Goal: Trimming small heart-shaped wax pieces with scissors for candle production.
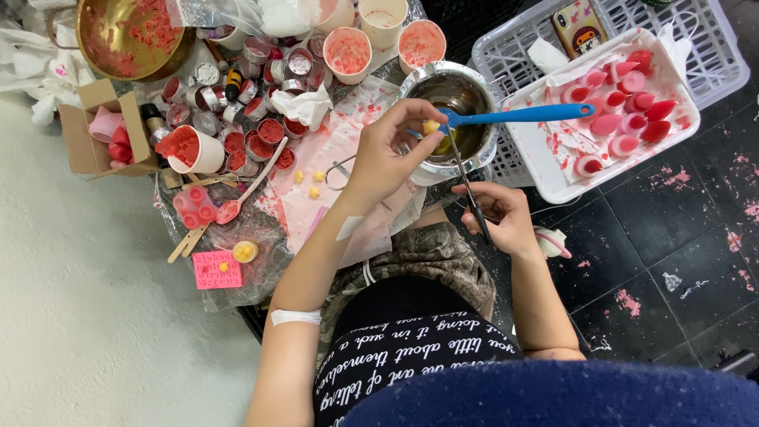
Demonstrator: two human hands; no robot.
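Small yellow wax lump (430, 126) sits pinched between the fingertips of the left hand (387, 154), held just over the rim of the round shiny metal pot (457, 119) of dark liquid. The right hand (500, 217) is lower, closed around the handles of a pair of slim dark scissors (466, 186) whose blades point up toward the lump — whether the blades themselves are parted I cannot tell. A blue plastic spatula (518, 115) lies across the pot, its handle reaching over a white rectangular tray (553, 190) of red and pink cone-shaped wax pieces (624, 103). That tray rests in a white slatted plastic basket (711, 55). Three more little yellow wax bits (312, 182) lie on the pink-stained paper (316, 150) to the left of the hand, beside a crowd of small round metal tins (253, 119) — many filled with red wax.
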